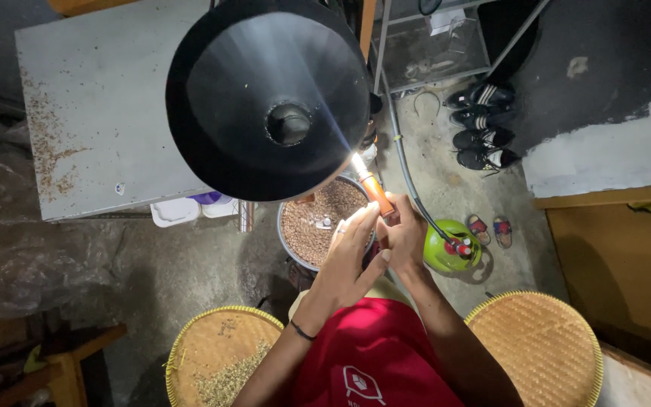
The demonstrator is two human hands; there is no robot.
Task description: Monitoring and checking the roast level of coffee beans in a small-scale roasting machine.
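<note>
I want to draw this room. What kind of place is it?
Probably a small home workshop for roasting beans or nuts: a round pan of brown kernels, a green gas cylinder with hose on the bare concrete floor, and woven trays.

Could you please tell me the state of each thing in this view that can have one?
orange flashlight: lit, held in both hands
left hand: closed on the flashlight
right hand: closed on the flashlight
round pan: filled with brown grains
black funnel: hanging above the pan, mouth up
left woven tray: partly covered with chaff
right woven tray: bare
green gas cylinder: hose attached
</note>
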